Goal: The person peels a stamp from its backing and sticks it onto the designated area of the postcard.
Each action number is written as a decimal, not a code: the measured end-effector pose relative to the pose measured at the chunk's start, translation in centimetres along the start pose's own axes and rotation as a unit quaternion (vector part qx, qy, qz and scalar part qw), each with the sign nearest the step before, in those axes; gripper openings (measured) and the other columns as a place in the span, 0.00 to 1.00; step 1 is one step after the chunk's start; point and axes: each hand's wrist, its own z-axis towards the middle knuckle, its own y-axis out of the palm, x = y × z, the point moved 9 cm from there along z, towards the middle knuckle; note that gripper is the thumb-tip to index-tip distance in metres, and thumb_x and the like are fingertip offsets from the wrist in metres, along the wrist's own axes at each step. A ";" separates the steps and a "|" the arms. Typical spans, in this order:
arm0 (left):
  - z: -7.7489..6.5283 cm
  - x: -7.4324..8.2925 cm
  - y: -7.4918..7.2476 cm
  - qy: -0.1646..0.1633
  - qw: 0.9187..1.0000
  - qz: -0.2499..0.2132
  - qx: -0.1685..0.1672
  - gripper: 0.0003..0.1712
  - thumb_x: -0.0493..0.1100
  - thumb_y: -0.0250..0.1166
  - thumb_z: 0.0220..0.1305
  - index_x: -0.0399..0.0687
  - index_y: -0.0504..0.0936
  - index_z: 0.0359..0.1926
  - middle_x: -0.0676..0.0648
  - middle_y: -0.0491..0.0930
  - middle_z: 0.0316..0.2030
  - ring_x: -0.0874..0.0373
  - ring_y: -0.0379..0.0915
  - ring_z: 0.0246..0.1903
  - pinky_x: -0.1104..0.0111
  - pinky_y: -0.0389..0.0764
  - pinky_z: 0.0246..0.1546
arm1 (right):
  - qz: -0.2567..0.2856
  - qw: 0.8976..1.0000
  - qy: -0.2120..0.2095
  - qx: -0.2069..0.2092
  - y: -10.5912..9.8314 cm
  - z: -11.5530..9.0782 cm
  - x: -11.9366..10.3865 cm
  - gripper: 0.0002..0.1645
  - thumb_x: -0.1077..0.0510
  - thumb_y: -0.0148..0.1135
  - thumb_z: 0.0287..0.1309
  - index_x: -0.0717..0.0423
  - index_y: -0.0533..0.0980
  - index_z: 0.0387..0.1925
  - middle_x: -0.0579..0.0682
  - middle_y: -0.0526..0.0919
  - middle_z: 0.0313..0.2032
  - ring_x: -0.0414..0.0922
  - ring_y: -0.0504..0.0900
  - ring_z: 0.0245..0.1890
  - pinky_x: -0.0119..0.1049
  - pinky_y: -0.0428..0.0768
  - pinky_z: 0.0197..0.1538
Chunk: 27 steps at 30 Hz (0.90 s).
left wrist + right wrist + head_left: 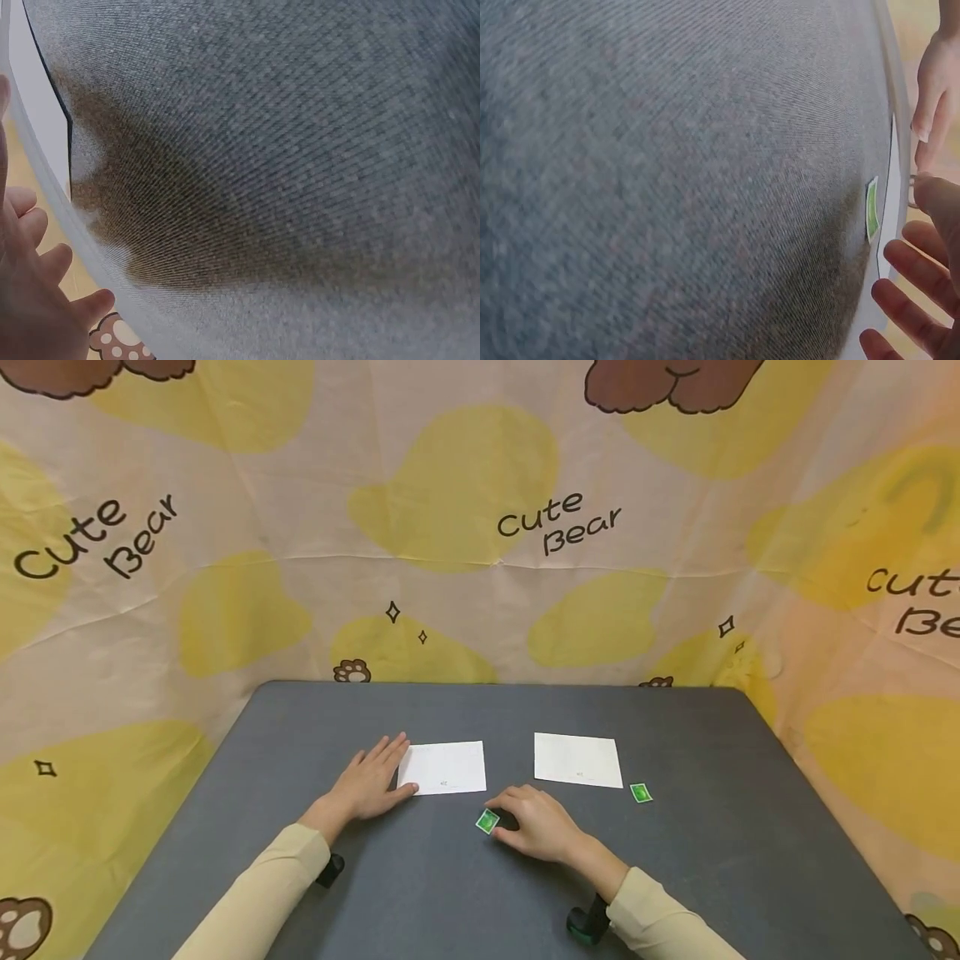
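My left hand (367, 783) rests with fingers straight at the left end of a white envelope-like paper (448, 768), the thumb on its lower left corner. My right hand (538, 823) is in front of that paper, thumb and forefinger bent around a small green stamp (487, 821) with a white border. In the right wrist view, this stamp (871, 210) lies on the table apart from the spread fingers (911, 315). The head view shows a second white paper (577, 760) with small print near its lower edge, and another green stamp (641, 792) to its right.
The dark grey tabletop (420, 893) has rounded far corners. Behind it hangs a cream and yellow cloth (450, 485) with bear prints and lettering. Each wrist wears a black camera band, such as the right one (588, 922).
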 end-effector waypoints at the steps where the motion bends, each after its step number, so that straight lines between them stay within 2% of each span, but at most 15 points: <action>1: 0.0 -0.1 0.0 -0.002 1.000 -0.001 -0.002 0.46 0.64 0.53 0.61 0.43 0.52 0.70 0.45 0.48 0.71 0.43 0.45 0.69 0.40 0.51 0.61 | -0.002 1.000 0.002 -0.003 0.1 0.1 0.0 0.18 0.51 0.66 0.50 0.51 0.80 0.44 0.43 0.82 0.38 0.41 0.78 0.38 0.37 0.77 0.40; 10: -0.1 -0.4 0.3 -0.001 1.000 -0.009 -0.006 0.45 0.62 0.54 0.62 0.43 0.52 0.70 0.44 0.49 0.71 0.42 0.44 0.69 0.40 0.51 0.61 | -0.006 1.000 0.011 -0.007 0.8 0.2 0.4 0.17 0.51 0.66 0.49 0.50 0.81 0.43 0.43 0.81 0.38 0.41 0.78 0.38 0.37 0.77 0.39; 20: 0.2 -0.4 0.9 0.004 1.000 -0.013 -0.014 0.44 0.61 0.54 0.62 0.43 0.52 0.70 0.44 0.48 0.71 0.42 0.44 0.69 0.40 0.51 0.61 | -0.009 1.000 -0.012 0.016 0.9 0.2 0.4 0.15 0.52 0.68 0.47 0.49 0.82 0.39 0.43 0.80 0.36 0.40 0.76 0.35 0.35 0.75 0.35; 27: 0.2 -0.5 1.3 -0.003 1.000 -0.012 -0.020 0.44 0.61 0.54 0.62 0.42 0.52 0.70 0.44 0.48 0.71 0.42 0.44 0.69 0.40 0.50 0.62 | -0.013 1.000 -0.013 0.013 1.1 0.2 0.4 0.15 0.50 0.69 0.46 0.48 0.83 0.38 0.42 0.79 0.35 0.39 0.74 0.34 0.32 0.72 0.32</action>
